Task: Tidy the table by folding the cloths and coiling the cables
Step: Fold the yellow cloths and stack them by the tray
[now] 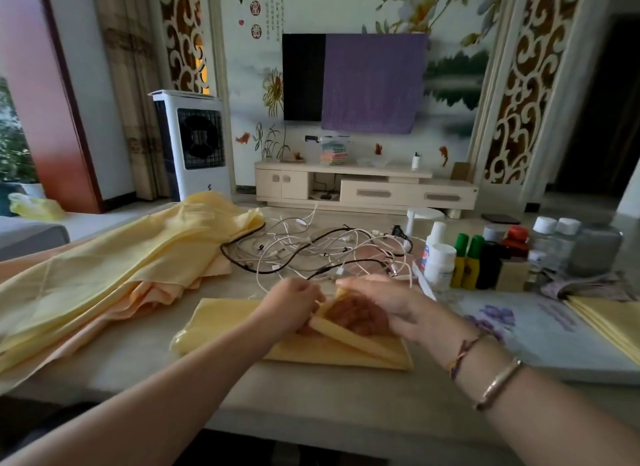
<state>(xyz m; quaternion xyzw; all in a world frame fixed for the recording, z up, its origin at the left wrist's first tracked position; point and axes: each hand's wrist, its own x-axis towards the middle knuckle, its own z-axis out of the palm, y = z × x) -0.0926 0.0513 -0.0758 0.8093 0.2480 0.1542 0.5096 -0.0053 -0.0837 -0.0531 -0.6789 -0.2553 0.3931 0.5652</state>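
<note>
- My left hand has its fingers curled, pinching the raised flap of the folded yellow cloth that lies flat on the tabletop just under both hands.
- My right hand comes in from the other side, fingers bent round the same flap's upper edge; the two hands nearly touch at the fingertips.
- The flap stands tilted up between my hands, and light shows through it reddish where it is lifted.
- Beyond my hands, further from me, I see the tangled cables, white ones and black ones looped over each other, uncoiled, touching the tabletop.
- To the left of my left hand a loose heap of yellow and peach cloths lies unfolded, and its far end overlaps a black cable.
- To the right of my right hand stands a cluster of bottles: white, green-capped yellow, dark and clear ones, close together.
- Nearer me than the bottles, a printed mat with purple flowers lies flat; a stack of folded yellow cloths rests on its right part, cut by the frame edge.
- On my right wrist I wear a braided cord and a metal bangle.
</note>
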